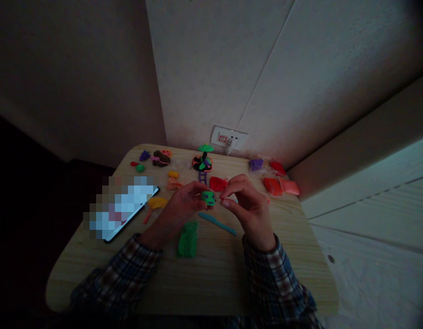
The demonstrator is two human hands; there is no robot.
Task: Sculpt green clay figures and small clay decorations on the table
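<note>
1. Green clay head (pixel 208 198): small, rounded, purple eyes and mouth facing the camera, held above the desk (pixel 283 274) in the left hand (pixel 189 201).
2. Tiny red piece (pixel 222 198): pinched in the right hand (pixel 247 203), near the head.

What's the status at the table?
Left hand gripping green face piece. Right hand pinching small red bit beside it. Blue tool lying below, between forearms.

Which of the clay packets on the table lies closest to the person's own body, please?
The green packet does: it lies below the blue tool, while the red, orange, pink and purple ones lie farther back.
</note>
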